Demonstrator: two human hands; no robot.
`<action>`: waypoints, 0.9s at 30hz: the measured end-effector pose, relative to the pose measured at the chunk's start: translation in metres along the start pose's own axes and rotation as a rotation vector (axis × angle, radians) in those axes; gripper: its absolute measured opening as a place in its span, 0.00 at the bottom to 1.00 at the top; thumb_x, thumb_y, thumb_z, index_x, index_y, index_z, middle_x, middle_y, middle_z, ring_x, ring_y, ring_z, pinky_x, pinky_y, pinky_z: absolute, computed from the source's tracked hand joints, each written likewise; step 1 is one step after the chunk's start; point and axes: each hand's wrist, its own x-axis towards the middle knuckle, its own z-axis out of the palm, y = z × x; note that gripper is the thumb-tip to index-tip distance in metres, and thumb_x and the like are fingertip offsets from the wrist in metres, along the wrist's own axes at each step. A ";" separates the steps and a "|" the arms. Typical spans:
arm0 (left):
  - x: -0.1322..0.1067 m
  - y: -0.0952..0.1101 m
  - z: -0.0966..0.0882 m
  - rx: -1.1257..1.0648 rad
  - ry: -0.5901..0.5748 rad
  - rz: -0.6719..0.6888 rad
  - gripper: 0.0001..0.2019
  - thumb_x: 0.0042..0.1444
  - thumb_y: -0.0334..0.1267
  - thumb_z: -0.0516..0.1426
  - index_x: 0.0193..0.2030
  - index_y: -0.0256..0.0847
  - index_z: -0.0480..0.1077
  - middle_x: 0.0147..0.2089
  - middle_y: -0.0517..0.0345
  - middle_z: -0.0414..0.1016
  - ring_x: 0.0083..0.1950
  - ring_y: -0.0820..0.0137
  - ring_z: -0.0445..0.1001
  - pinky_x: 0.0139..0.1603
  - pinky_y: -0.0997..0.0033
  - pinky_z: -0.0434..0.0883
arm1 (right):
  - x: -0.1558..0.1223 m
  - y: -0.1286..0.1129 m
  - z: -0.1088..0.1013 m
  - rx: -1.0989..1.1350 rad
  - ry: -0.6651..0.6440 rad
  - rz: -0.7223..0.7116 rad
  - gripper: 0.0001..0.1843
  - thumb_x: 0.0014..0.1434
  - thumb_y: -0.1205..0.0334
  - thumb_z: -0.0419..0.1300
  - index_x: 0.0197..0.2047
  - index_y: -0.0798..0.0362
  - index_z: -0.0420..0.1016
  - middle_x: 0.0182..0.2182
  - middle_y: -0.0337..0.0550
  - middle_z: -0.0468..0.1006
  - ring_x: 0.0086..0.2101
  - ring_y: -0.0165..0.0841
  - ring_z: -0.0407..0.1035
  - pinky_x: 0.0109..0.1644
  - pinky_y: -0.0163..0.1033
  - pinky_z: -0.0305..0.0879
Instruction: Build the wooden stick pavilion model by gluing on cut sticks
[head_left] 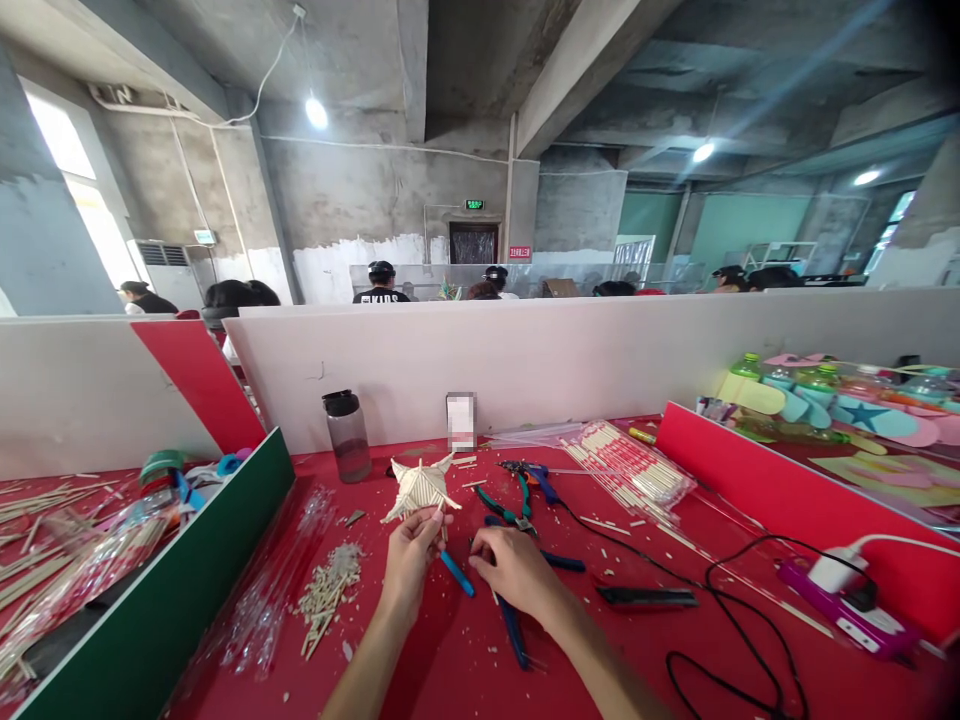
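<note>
My left hand is closed on a small star-shaped model built from thin pale wooden sticks, pinching it near its lower edge. My right hand is curled with fingertips together, apart from the model; whatever it may hold is too small to make out. Between the hands lies a blue pen-like stick. Blue-handled pliers lie partly hidden under my right hand. Just beyond are green-handled cutters and a blue glue gun with a black cord.
Bagged wooden sticks lie at back right, near a black utility knife and a purple power strip. At left are cut stick pieces, plastic wrappers and a bottle. Green and red dividers flank the table.
</note>
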 end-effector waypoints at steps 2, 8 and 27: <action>0.000 0.000 -0.001 0.019 0.000 0.002 0.25 0.35 0.51 0.73 0.36 0.34 0.79 0.34 0.51 0.83 0.21 0.78 0.67 0.22 0.78 0.63 | 0.001 -0.011 0.007 -0.070 -0.009 -0.013 0.05 0.59 0.59 0.63 0.38 0.51 0.76 0.36 0.43 0.82 0.39 0.39 0.76 0.41 0.36 0.63; 0.002 -0.001 -0.005 0.047 -0.020 0.024 0.24 0.37 0.51 0.72 0.37 0.34 0.79 0.35 0.50 0.82 0.21 0.79 0.67 0.21 0.78 0.63 | -0.005 -0.035 0.027 -0.252 -0.085 -0.071 0.21 0.57 0.70 0.59 0.55 0.54 0.71 0.45 0.51 0.79 0.45 0.45 0.74 0.44 0.41 0.66; 0.003 -0.003 -0.005 0.025 0.002 0.005 0.24 0.36 0.50 0.73 0.36 0.35 0.80 0.37 0.50 0.83 0.21 0.79 0.65 0.23 0.78 0.63 | -0.021 -0.008 -0.027 0.925 -0.293 0.000 0.19 0.57 0.52 0.65 0.49 0.52 0.76 0.31 0.40 0.79 0.26 0.29 0.69 0.33 0.34 0.65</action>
